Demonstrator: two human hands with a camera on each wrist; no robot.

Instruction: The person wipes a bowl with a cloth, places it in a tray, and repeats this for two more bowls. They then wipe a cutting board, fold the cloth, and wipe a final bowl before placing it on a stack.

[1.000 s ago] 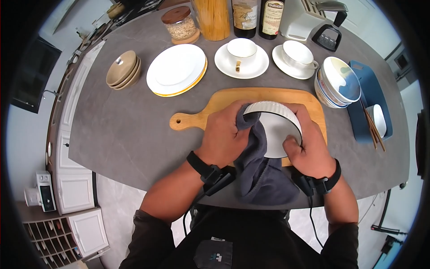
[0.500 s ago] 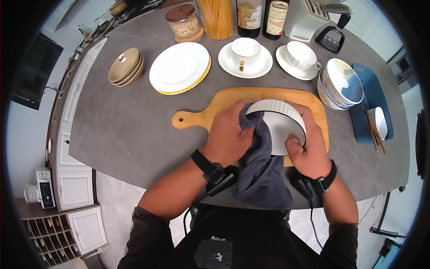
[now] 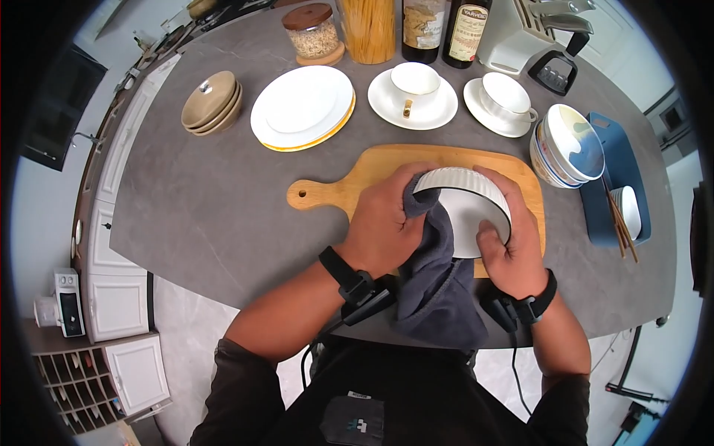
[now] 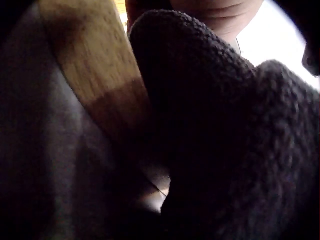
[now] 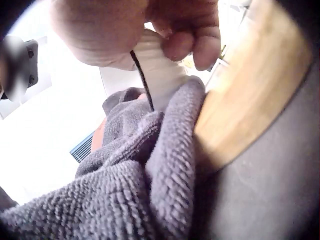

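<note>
Both hands hold a white bowl with a ribbed outside and a dark rim, tilted on its side over a wooden cutting board. My left hand grips its left rim through a dark grey towel, which hangs down past the counter's front edge. On the other side my right hand pinches the wall, thumb inside the bowl and fingers round the outside. The right wrist view shows the towel's folds against the ribbed wall. Dark towel cloth fills much of the left wrist view.
Behind the board stand stacked white plates and two cups on saucers. Brown bowls are stacked at the left. To the right are patterned bowls and a blue bin with chopsticks. Jars, bottles and a knife block line the back.
The head view has shifted slightly, so the counter items appear a little displaced. Both hands keep their hold on the bowl and towel, with hardly any motion between them.
</note>
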